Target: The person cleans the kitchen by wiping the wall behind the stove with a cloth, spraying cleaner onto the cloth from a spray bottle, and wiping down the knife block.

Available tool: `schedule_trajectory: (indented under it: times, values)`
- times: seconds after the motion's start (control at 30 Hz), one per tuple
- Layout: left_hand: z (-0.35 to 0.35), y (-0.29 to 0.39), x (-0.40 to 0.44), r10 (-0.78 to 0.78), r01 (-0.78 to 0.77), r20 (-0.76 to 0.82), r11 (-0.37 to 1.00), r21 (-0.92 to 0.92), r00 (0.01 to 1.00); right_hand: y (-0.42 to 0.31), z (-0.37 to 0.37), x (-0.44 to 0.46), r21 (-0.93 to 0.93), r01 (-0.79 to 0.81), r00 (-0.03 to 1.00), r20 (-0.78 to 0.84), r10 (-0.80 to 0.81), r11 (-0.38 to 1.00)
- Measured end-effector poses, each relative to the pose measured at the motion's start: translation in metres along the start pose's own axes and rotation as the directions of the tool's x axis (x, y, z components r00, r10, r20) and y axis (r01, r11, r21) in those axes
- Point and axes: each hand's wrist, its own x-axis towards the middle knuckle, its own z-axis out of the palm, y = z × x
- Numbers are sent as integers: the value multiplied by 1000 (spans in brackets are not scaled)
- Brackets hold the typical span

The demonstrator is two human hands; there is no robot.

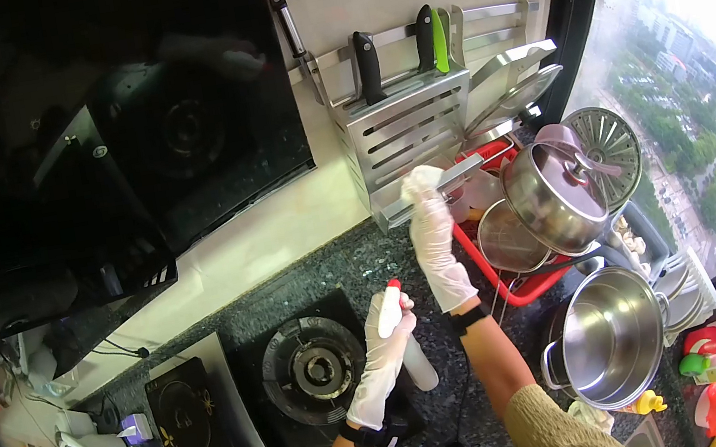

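My left hand, in a thin white glove, is closed around the neck of a spray bottle with a white and red head. The bottle is held over the counter, right of the gas burner. My right hand, gloved too, reaches forward to the lower bar of the metal knife rack. Its fingers are closed on a crumpled white cloth at the bar's left part; glove and cloth are hard to tell apart. Several knives stand in the rack's top.
A red dish rack holding a lidded steel pot is close to my right forearm. A large steel pot stands nearer me. On the left are an induction cooker and a black range hood overhead. A window is at right.
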Motion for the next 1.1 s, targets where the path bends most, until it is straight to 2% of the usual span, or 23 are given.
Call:
schedule_trajectory:
  times: [0.07,0.1,0.17,0.23,0.27,0.3,0.4,0.5,0.53,0.57,0.6,0.63,0.67,0.7,0.77,0.8,0.83,0.87,0.9,0.93,1.03,1.07,1.1]
  values:
    - [-4,0,-2,13,-13,-14,1000,17,1000,-4,25,-14,126,-24,997,76,14,992]
    - [-9,-3,-3,28,-28,-16,999,41,999,-9,23,-18,-179,175,980,131,-153,968]
    - [-12,0,-3,15,-14,-22,998,62,1000,-17,23,-22,-178,193,975,150,-167,965]
    - [-10,7,-6,-16,17,-14,999,45,1000,0,25,-23,-98,259,943,241,-229,961]
    - [-11,2,-4,-2,3,12,1000,-30,1000,8,17,-19,-20,274,926,276,-258,962]
    - [-11,-1,-3,-4,4,16,1000,-12,1000,15,11,-13,60,286,906,306,-291,956]
    - [-4,1,-4,-19,19,7,1000,19,1000,19,4,-1,104,295,898,308,-313,950]
    - [-2,5,-4,-16,16,2,999,35,1000,28,4,5,151,269,939,181,-294,951]
    - [-4,6,-4,-9,9,7,999,43,1000,40,22,7,516,-121,992,95,84,848]
    - [-7,7,-4,-1,1,8,999,52,1000,56,8,17,341,187,982,-43,-183,921]
    - [-11,8,-5,10,-10,5,998,61,1000,60,-13,28,237,100,994,11,-106,966]
    - [-14,10,-7,-6,6,1,999,47,1000,74,-8,26,804,-281,927,85,367,524]
    - [-15,12,-9,-21,21,-2,999,28,1000,64,-26,31,727,-346,869,11,494,593]
    - [-15,13,-12,-37,37,-4,999,7,999,70,-23,36,743,-294,839,-100,535,601]
    - [-20,9,-14,-14,14,13,1000,6,1000,71,-17,33,592,-350,831,-162,533,726]
    - [-20,7,-16,-26,26,9,1000,-9,1000,71,-12,31,269,-215,941,-200,272,939]
    - [-20,6,-16,-38,39,6,999,-24,999,69,-5,28,-82,-9,991,-137,-3,997]
    - [-21,6,-16,-30,30,5,1000,-6,1000,41,-7,30,-54,7,1000,-4,-7,999]
    - [-21,6,-15,-23,23,7,1000,12,1000,31,5,22,-46,151,988,22,-150,987]
    - [-21,5,-15,-17,17,11,999,31,1000,13,10,15,-87,221,974,78,-215,971]
    - [-19,-2,-14,-39,39,14,999,24,999,-2,14,18,117,279,952,98,-291,953]
    - [-19,-3,-12,-50,50,13,999,13,999,49,50,12,406,-66,973,229,-31,912]
    - [-19,0,-13,-66,65,10,998,7,998,46,22,30,422,-163,961,272,47,892]
